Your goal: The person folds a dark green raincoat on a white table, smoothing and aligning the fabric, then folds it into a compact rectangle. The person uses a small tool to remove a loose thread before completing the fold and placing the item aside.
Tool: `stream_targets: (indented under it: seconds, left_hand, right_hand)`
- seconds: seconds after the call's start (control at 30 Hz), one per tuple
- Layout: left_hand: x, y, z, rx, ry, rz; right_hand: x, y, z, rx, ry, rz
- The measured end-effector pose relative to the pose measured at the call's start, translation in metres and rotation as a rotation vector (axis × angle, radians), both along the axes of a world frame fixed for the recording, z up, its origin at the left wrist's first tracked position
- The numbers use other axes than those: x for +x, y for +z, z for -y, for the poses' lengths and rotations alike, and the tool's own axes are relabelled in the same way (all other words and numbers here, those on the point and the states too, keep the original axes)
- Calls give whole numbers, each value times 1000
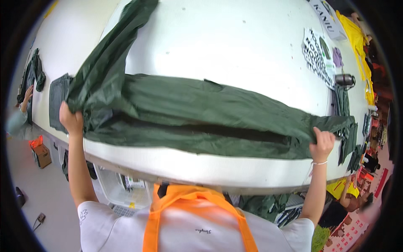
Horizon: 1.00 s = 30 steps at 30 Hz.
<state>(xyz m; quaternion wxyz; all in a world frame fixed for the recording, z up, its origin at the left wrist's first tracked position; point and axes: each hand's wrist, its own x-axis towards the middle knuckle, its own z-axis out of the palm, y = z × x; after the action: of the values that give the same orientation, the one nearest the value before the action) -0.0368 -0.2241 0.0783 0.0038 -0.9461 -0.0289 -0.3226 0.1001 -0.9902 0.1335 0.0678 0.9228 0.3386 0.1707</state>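
Observation:
A long dark green jacket (235,107) of thin, slightly shiny cloth is spread sideways over the white table. Its front gapes in a long dark slit, and one sleeve (119,40) stretches away toward the far left. My left hand (71,119) is closed on the cloth at the left end, beside a folded dark grey-green garment (58,94). At the right end my right hand (323,143) grips the same jacket by its edge. Between the two hands the cloth looks drawn out, with its near edge slightly blurred.
The white table (201,38) curves around in front. At the right lie a printed sheet (317,56), a dark flask (345,80), a white box (327,19) and yellow cloth (357,42). Another person's hand (27,95) is at the far left. A plastic bin (119,185) sits below the table.

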Motion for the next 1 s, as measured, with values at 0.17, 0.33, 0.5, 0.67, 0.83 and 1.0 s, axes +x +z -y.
stream_targets:
  seconds: [0.17,0.33,0.5,0.67,0.83,1.0]
  left_hand:
    - [-101,-64,21,-35,104,-425]
    - [-107,-106,38,-341,240,-610]
    - [-160,-113,44,-394,232,-685]
    - [-176,-74,56,-477,84,-833]
    - [-165,-62,52,-401,60,-925]
    - [-162,-70,33,-362,48,-921]
  right_hand:
    - [-95,-84,40,-38,-357,-384]
    - [-129,-149,29,10,-546,-448]
    - [-160,-140,39,31,-538,-673]
    - [-123,-89,-48,355,-264,-561]
    - [-103,-99,-265,619,375,-688]
    - [-94,-147,-373,358,165,-422]
